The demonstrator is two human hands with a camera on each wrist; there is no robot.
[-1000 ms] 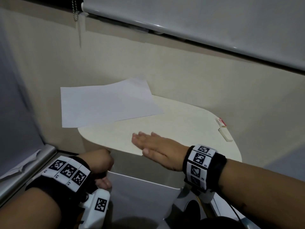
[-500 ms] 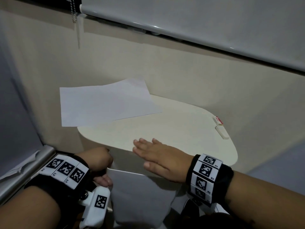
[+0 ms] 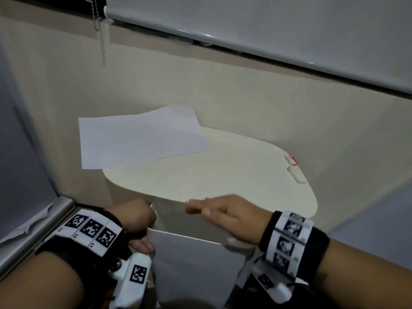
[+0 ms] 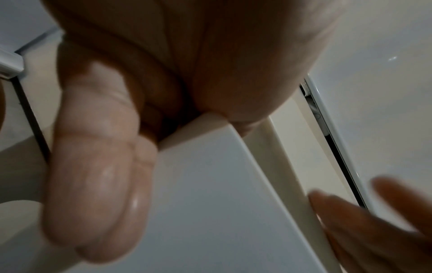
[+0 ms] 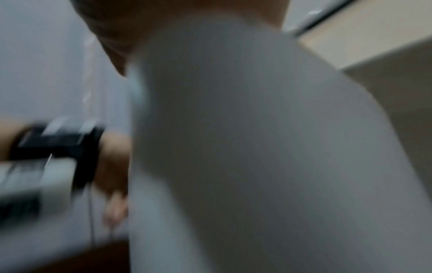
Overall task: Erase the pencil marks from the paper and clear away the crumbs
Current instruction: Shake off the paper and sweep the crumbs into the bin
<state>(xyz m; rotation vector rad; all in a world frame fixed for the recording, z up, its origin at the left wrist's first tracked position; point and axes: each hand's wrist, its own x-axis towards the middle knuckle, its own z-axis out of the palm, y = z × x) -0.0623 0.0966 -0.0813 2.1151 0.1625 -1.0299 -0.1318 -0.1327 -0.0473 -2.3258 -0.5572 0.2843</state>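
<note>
A white paper sheet (image 3: 142,139) lies at the far left of the small cream table (image 3: 223,175), overhanging its left edge. My left hand (image 3: 142,226) grips the corner of a white card (image 3: 196,266) held just below the table's near edge; in the left wrist view its fingers (image 4: 98,166) curl round the white card (image 4: 222,203). My right hand (image 3: 223,214) lies flat with straight fingers at the near edge, over the card, and is motion-blurred. The right wrist view is blurred, mostly filled by the white card (image 5: 257,147). No crumbs can be made out.
A white eraser (image 3: 296,174) and its red-and-white sleeve (image 3: 291,159) lie at the table's far right edge. A beige wall stands behind, with a roller blind (image 3: 267,30) and bead chain (image 3: 95,14) above. A grey ledge (image 3: 33,230) runs at the lower left.
My right hand has swept toward me across the table to its near edge. The left hand has kept its hold on the card below that edge.
</note>
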